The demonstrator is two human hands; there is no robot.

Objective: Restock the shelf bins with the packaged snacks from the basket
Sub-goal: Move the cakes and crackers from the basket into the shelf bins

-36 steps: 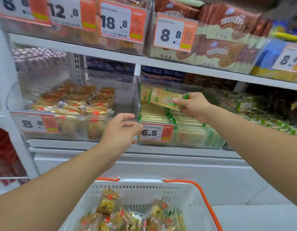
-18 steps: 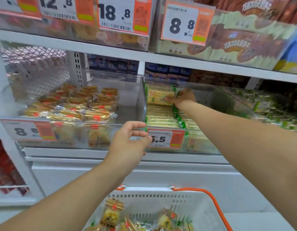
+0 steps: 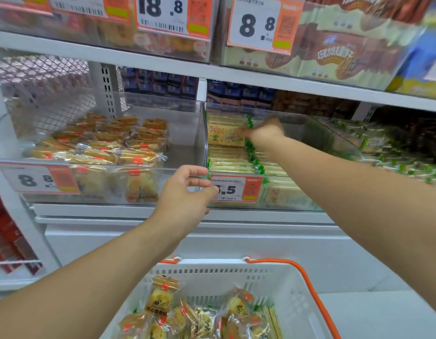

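A shop aisle with white metal shelves (image 3: pixel 163 61) carrying clear plastic bins with orange-and-white price tags. On the middle shelf, the left clear bin (image 3: pixel 180 133) holds gold-wrapped pastries (image 3: pixel 102 145) piled toward its left side. Just beside it, the right clear bin (image 3: pixel 307 133) holds neat rows of pale yellow cracker packs with green ends (image 3: pixel 234 165); its front carries a tag reading 6.5 (image 3: pixel 235 188).

The right hand (image 3: pixel 266 133) reaches deep into the right bin, fingers curled round a yellow-and-green cracker pack (image 3: pixel 226 135) held tilted up at the back of the rows. The left hand (image 3: pixel 185 192) is at the front where the two bins meet, fingers loosely curved and spread, thumb tip against the 6.5 tag; it grips nothing.

Below, near the person, a white plastic basket with an orange handle (image 3: pixel 307 280) holds more wrapped pastries (image 3: pixel 163 297) and some cracker packs on edge at the right (image 3: pixel 273 321).
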